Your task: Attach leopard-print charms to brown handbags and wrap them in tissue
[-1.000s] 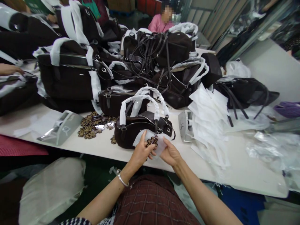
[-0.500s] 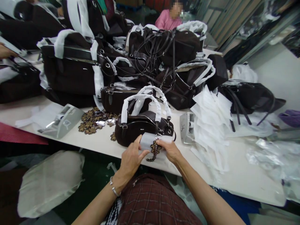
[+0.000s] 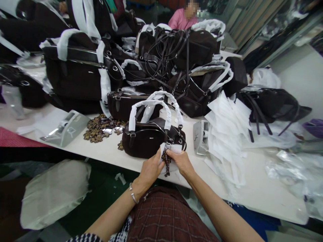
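A small dark brown handbag [image 3: 141, 143] stands upright at the table's front edge, its two handles [image 3: 151, 104] wrapped in white material. From a ring at its right front hangs a flower-patterned charm [image 3: 167, 159] with a dark dangling strand. My left hand [image 3: 150, 166] is closed on the left side of a white paper sheet [image 3: 176, 148] folded about the charm. My right hand [image 3: 181, 162] pinches the charm's top and the sheet, thumb in front. The fingers of both hands are partly hidden behind the paper.
Several flower charms [image 3: 97, 129] lie left of the bag, beside a grey dispenser [image 3: 68, 129]. Another dispenser [image 3: 200, 137] and a stack of white sheets [image 3: 227, 134] are on the right. Dark bags [image 3: 75, 77] crowd the back. A person in pink [image 3: 180, 20] is beyond them.
My left hand has moved right and up, closer to my right hand. The white sheet, spread wide behind the charm before, is now folded in around it.
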{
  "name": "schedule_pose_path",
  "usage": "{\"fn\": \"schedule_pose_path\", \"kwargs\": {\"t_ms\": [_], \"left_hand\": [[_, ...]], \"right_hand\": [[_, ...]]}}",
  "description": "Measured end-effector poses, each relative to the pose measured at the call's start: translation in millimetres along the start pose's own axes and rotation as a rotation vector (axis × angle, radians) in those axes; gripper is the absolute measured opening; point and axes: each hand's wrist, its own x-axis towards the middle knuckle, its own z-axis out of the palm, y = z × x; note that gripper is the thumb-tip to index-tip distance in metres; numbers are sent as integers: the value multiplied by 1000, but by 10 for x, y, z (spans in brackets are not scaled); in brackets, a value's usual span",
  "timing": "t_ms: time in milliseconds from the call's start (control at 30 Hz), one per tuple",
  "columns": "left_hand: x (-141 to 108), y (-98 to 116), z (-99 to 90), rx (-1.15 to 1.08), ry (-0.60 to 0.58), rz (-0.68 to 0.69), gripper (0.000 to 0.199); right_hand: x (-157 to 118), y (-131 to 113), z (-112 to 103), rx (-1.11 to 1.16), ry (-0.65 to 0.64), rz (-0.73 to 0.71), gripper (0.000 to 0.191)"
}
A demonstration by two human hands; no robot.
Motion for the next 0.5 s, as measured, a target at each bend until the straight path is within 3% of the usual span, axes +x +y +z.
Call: {"fn": "schedule_pose_path", "kwargs": {"t_ms": [133,300,400,500], "left_hand": [[-26,62,-60,5,-26,-23,77],[3,61,-165,-77,1,-38,79],[-62,108,-111,-2,22,-33,74],[-166,207,1,173,31,2,68]], "right_hand": [[-20,-4,27,-43,-34,-36,42],[-1,-102,-36,-169,-97,-59,39],[-11,-65,-26,-233,-103,-101,38],[-50,62,57,-123,-38,-76,34]]}}
